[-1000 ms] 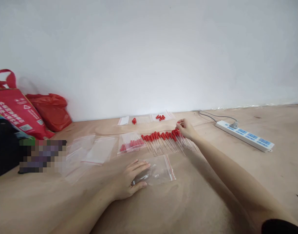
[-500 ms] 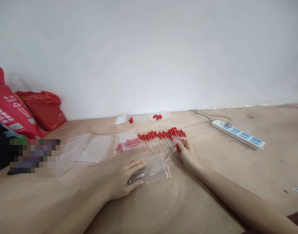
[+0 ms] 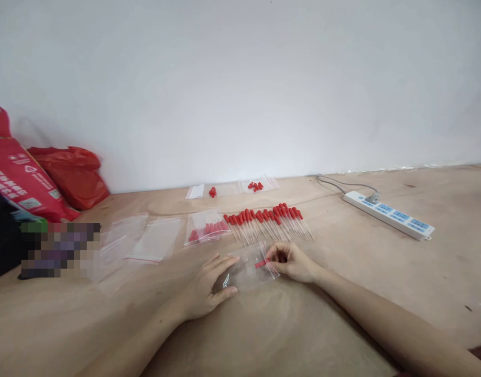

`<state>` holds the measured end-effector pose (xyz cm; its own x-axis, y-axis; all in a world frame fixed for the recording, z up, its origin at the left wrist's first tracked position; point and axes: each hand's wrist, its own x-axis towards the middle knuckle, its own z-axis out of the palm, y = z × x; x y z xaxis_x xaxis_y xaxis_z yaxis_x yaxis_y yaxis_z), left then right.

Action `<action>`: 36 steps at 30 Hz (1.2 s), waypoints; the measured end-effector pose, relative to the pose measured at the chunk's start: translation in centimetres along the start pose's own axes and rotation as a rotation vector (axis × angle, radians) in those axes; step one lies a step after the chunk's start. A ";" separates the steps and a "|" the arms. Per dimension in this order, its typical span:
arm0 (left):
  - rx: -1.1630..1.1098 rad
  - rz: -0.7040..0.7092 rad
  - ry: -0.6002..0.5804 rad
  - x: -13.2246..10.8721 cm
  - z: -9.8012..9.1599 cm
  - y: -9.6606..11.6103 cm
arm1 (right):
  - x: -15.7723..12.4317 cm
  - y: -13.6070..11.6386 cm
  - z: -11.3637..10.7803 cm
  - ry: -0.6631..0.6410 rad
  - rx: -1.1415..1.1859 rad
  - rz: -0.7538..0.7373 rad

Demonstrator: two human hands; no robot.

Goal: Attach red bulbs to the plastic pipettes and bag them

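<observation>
A clear zip bag (image 3: 246, 275) lies flat on the table in front of me. My left hand (image 3: 215, 283) rests over its left end, fingers stretched out and thumb apart. At the bag's right-hand mouth my right hand (image 3: 290, 261) has its fingers pinched together on a dropper (image 3: 261, 263). The dropper's red bulb shows through the clear plastic; the rest of it is hard to make out. Just beyond the hands, several droppers with red bulbs (image 3: 260, 215) and thin clear tubes lie side by side in a row.
A zip bag with red-bulbed droppers (image 3: 207, 229) lies left of the row, beside flat zip bags (image 3: 156, 241). Loose red bulbs (image 3: 255, 186) sit near the wall. A white power strip (image 3: 390, 214) is at right, red bags (image 3: 69, 175) at left.
My right hand has moved left and toward me, from the right end of the dropper row to the bag's mouth. A red bulb now shows inside the bag. My left hand stays on the bag.
</observation>
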<state>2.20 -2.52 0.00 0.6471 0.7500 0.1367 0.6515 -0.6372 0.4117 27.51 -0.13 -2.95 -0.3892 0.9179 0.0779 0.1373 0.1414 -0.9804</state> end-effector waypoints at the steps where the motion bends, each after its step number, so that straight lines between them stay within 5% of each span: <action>1: 0.002 0.004 -0.006 0.0 0.0 0.0 | 0.0 -0.1 0.1 -0.020 -0.072 -0.042; 6: -0.001 0.009 -0.023 0.1 0.0 0.0 | 0.0 -0.8 0.0 -0.099 -0.326 -0.228; 8: -0.013 0.012 -0.012 0.0 0.0 -0.1 | 0.5 -1.0 -1.1 -0.033 -0.361 -0.180; 15: -0.049 0.085 0.177 -0.7 0.1 -0.8 | 5.3 -1.4 -6.4 0.531 -0.866 0.063; 21: -0.053 0.113 0.079 -0.9 -0.4 -0.4 | 8.1 -1.7 -4.9 0.537 -1.113 0.308; 29: -0.079 0.117 0.080 -0.7 -0.4 -0.3 | 8.6 -2.3 -3.5 0.503 -1.097 0.407; 32: -0.091 0.108 0.087 -0.7 -0.4 -0.2 | 7.8 -2.5 -4.1 0.559 -0.961 0.201; 36: -0.097 0.084 0.091 -0.7 -0.3 -0.3 | 5.5 -1.9 -4.8 0.616 -0.488 -0.080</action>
<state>1.44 -2.77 0.00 0.6563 0.7107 0.2531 0.5525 -0.6812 0.4803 29.50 6.41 0.25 0.1406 0.9179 0.3711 0.5703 0.2313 -0.7882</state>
